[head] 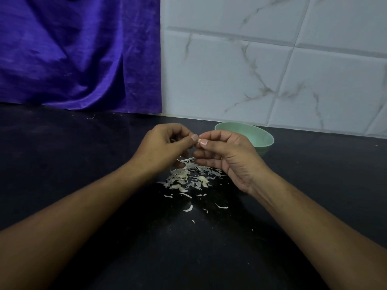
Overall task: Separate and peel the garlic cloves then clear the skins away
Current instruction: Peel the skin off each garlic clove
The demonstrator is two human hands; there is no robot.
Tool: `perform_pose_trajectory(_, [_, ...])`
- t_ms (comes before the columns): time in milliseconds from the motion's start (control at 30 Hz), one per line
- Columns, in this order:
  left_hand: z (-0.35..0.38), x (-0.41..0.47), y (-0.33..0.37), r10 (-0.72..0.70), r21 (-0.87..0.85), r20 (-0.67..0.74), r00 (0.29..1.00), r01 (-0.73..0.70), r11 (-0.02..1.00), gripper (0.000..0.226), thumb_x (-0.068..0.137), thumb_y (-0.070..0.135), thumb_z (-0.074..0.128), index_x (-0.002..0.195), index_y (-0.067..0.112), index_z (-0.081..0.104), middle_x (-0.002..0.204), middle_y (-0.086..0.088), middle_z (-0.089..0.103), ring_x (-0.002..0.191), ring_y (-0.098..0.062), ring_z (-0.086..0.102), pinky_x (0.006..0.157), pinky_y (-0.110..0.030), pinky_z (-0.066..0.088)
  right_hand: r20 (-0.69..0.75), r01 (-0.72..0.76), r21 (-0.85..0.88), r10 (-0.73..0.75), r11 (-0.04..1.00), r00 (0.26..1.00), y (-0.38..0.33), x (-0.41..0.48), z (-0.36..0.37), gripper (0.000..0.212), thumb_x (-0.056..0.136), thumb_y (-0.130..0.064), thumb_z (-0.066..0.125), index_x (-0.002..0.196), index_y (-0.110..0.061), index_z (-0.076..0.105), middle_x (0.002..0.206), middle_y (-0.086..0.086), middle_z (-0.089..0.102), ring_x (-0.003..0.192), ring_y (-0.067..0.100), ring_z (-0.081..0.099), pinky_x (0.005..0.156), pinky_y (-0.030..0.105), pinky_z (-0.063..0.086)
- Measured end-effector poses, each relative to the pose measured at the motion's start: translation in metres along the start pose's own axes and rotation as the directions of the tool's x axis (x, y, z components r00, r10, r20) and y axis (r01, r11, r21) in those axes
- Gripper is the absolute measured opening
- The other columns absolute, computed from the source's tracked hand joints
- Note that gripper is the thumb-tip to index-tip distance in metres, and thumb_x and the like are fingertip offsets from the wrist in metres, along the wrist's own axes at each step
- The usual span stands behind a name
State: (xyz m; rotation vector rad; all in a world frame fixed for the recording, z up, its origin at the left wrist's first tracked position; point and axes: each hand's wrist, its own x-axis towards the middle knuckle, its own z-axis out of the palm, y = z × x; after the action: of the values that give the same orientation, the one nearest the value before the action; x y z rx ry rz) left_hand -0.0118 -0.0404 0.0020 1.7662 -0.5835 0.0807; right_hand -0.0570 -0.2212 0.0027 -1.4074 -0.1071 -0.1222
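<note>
Clove (200, 140) sits pinched between our left hand (165, 145) and right hand (226, 155), mostly hidden, so we cannot tell its axis; skins (188, 176) litter the bench (83, 164) below.

Dark, faintly glossy stone surface (83, 164) under the hands; papery dry skins (188, 176); smooth matt green bowl (261, 141) beyond the right hand; sheeny purple cloth (79, 53).

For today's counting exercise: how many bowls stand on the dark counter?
1: a green bowl behind the right hand, near the tiled wall. No other shows.
</note>
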Motion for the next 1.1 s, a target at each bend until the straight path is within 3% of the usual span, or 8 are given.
perform_pose_trajectory(133, [0.0030, 0.0005, 0.0016, -0.064, -0.146, 0.037, 0.997, 0.069, 0.987, 0.012, 0.093, 0.019, 0.076, 0.095, 0.007, 0.075, 0.083, -0.011, 0.072, 0.074, -0.015, 0.071, 0.062, -0.035, 0.063, -0.008, 0.030, -0.006, -0.030, 1.000, 1.000, 0.0014, -0.0001, -0.0007, 0.010, 0.089, 0.002, 0.072, 0.098, -0.001, 0.071, 0.082, 0.012, 0.075, 0.072, 0.021, 0.073, 0.070, 0.034, 0.064])
perform_pose_trajectory(300, [0.0031, 0.0003, 0.0032, -0.081, -0.206, 0.003, 0.997, 0.080, 0.975, 0.013, 0.091, 0.012, 0.077, 0.097, 0.000, 0.075, 0.084, -0.013, 0.073, 0.071, -0.014, 0.069, 0.055, -0.026, 0.060, -0.014, 0.133, -0.201, -0.138, 0.971, 0.990, 0.0018, -0.0019, 0.0002, 0.010, 0.089, 0.003, 0.074, 0.098, 0.001, 0.070, 0.081, 0.021, 0.074, 0.070, 0.025, 0.075, 0.072, 0.038, 0.064])
perform_pose_trajectory(433, [0.0030, -0.0002, 0.0045, -0.079, -0.236, 0.016, 0.997, 0.081, 0.968, 0.007, 0.090, 0.008, 0.078, 0.095, 0.004, 0.076, 0.079, -0.007, 0.075, 0.072, -0.012, 0.070, 0.057, -0.027, 0.062, 0.000, 0.180, -0.354, -0.192, 0.918, 0.981, 0.0048, -0.0017, 0.0021, 0.008, 0.092, 0.000, 0.073, 0.099, 0.001, 0.071, 0.087, 0.021, 0.077, 0.074, 0.028, 0.076, 0.076, 0.047, 0.062])
perform_pose_trajectory(633, [0.0019, -0.0002, 0.0073, -0.077, -0.245, 0.041, 0.996, 0.085, 0.966, 0.015, 0.088, 0.003, 0.077, 0.101, 0.007, 0.070, 0.089, -0.016, 0.075, 0.076, -0.017, 0.073, 0.063, -0.036, 0.063, -0.012, 0.204, -0.340, -0.221, 0.918, 0.975, 0.0034, -0.0035, 0.0043, 0.007, 0.091, -0.001, 0.075, 0.096, -0.004, 0.071, 0.086, 0.022, 0.076, 0.073, 0.027, 0.075, 0.080, 0.054, 0.061])
perform_pose_trajectory(900, [0.0006, 0.0006, 0.0078, -0.049, -0.232, 0.024, 0.999, 0.053, 0.971, 0.024, 0.089, 0.000, 0.077, 0.108, 0.005, 0.063, 0.080, -0.008, 0.071, 0.071, -0.013, 0.070, 0.057, -0.033, 0.061, -0.023, 0.231, -0.343, -0.254, 0.910, 0.967, 0.0035, -0.0027, 0.0025, 0.007, 0.091, 0.001, 0.073, 0.098, 0.000, 0.074, 0.087, 0.020, 0.077, 0.074, 0.024, 0.074, 0.073, 0.037, 0.063])
perform_pose_trajectory(1100, [0.0010, 0.0018, 0.0040, 0.006, -0.136, 0.018, 1.000, -0.004, 0.991, 0.019, 0.091, 0.000, 0.075, 0.102, 0.009, 0.062, 0.082, -0.011, 0.068, 0.073, -0.016, 0.070, 0.058, -0.036, 0.063, -0.005, 0.286, -0.375, -0.310, 0.882, 0.951, 0.0049, -0.0030, 0.0056, 0.008, 0.092, 0.001, 0.072, 0.099, -0.001, 0.074, 0.084, 0.021, 0.076, 0.072, 0.024, 0.075, 0.065, 0.026, 0.059])
